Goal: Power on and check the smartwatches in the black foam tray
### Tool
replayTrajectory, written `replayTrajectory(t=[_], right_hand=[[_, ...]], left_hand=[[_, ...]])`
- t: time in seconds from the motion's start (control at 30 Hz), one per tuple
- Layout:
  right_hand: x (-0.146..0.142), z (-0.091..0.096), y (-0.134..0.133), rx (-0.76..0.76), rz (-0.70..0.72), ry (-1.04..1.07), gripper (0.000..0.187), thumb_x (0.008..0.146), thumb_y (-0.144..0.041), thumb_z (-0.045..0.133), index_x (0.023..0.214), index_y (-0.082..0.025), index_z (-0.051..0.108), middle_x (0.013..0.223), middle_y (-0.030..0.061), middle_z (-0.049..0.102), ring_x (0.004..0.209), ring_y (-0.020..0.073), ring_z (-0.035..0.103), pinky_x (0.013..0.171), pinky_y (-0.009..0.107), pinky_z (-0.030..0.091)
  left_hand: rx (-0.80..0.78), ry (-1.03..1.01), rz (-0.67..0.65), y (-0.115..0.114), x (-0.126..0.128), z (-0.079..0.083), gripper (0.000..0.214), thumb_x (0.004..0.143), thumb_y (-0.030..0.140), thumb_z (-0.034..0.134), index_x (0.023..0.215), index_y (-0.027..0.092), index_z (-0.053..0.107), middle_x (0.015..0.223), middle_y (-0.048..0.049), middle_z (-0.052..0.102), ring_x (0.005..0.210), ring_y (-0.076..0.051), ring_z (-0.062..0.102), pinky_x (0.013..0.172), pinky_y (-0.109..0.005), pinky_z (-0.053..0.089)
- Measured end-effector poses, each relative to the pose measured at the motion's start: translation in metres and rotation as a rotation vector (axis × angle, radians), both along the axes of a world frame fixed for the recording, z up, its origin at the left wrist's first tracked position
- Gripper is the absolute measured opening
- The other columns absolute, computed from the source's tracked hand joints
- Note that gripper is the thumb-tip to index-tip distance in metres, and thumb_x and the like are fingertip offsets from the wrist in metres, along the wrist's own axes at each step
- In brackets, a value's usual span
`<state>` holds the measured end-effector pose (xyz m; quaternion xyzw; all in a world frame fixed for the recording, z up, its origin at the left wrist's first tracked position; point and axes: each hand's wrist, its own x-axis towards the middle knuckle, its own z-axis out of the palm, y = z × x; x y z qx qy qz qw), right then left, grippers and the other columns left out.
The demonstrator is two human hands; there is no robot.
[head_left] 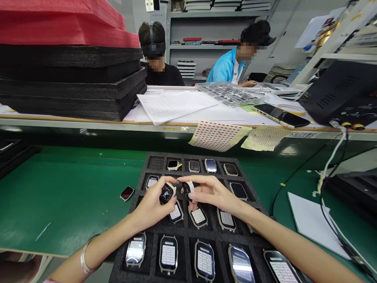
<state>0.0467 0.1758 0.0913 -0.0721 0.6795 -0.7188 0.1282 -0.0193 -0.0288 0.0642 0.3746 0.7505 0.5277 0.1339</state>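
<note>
Over a black foam tray (151, 236) I have a smartwatch body in each hand. My left hand (150, 208) grips one smartwatch (167, 192) by its edges, its dark screen lit with a small picture. In my right hand (210, 190) a second smartwatch (187, 188) is pinched between thumb and fingers, tilted so its pale side shows. The two watches are close together but apart. Below them, watch bodies lie in the tray's compartments, several with a white grid on screen, such as this watch (198, 216). My forearms cover part of the tray.
One loose watch (127, 193) lies on the green mat (73, 196) left of the tray. Black foam trays (70, 90) are stacked on the shelf, beside papers (176, 106) and a phone (281, 114). Cables (324, 177) hang at right near a white sheet (315, 224). Two people sit opposite.
</note>
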Motion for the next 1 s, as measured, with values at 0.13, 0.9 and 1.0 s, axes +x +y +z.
replayTrajectory(t=[0.13, 0.9, 1.0], right_hand=[[0.0003, 0.0001, 0.0001, -0.002, -0.009, 0.007, 0.049, 0.082, -0.029, 0.069, 0.126, -0.012, 0.055, 0.066, 0.0024, 0.068, 0.061, 0.0159, 0.068, 0.061, 0.026, 0.054], [0.0014, 0.0018, 0.0002, 0.012, -0.038, 0.003, 0.051, 0.080, -0.030, 0.071, 0.125, -0.011, 0.057, 0.066, 0.0019, 0.066, 0.059, 0.0153, 0.067, 0.060, 0.026, 0.055], [0.0021, 0.0037, 0.0000, 0.012, -0.037, 0.003, 0.049, 0.080, -0.029, 0.071, 0.124, -0.011, 0.057, 0.067, 0.0020, 0.066, 0.059, 0.0153, 0.067, 0.059, 0.025, 0.055]], left_hand=[[-0.014, 0.001, -0.007, 0.0006, -0.0002, -0.0001, 0.031, 0.077, 0.012, 0.054, 0.106, 0.022, 0.050, 0.101, -0.0029, 0.063, 0.094, -0.020, 0.059, 0.084, -0.030, 0.044], [0.043, 0.001, 0.032, -0.0007, -0.0001, 0.0001, 0.031, 0.080, 0.016, 0.053, 0.110, 0.022, 0.050, 0.103, -0.0026, 0.060, 0.095, -0.019, 0.057, 0.084, -0.028, 0.043], [0.042, 0.008, 0.031, -0.0012, -0.0002, 0.0002, 0.031, 0.079, 0.014, 0.053, 0.109, 0.022, 0.050, 0.101, -0.0021, 0.060, 0.093, -0.019, 0.057, 0.083, -0.027, 0.042]])
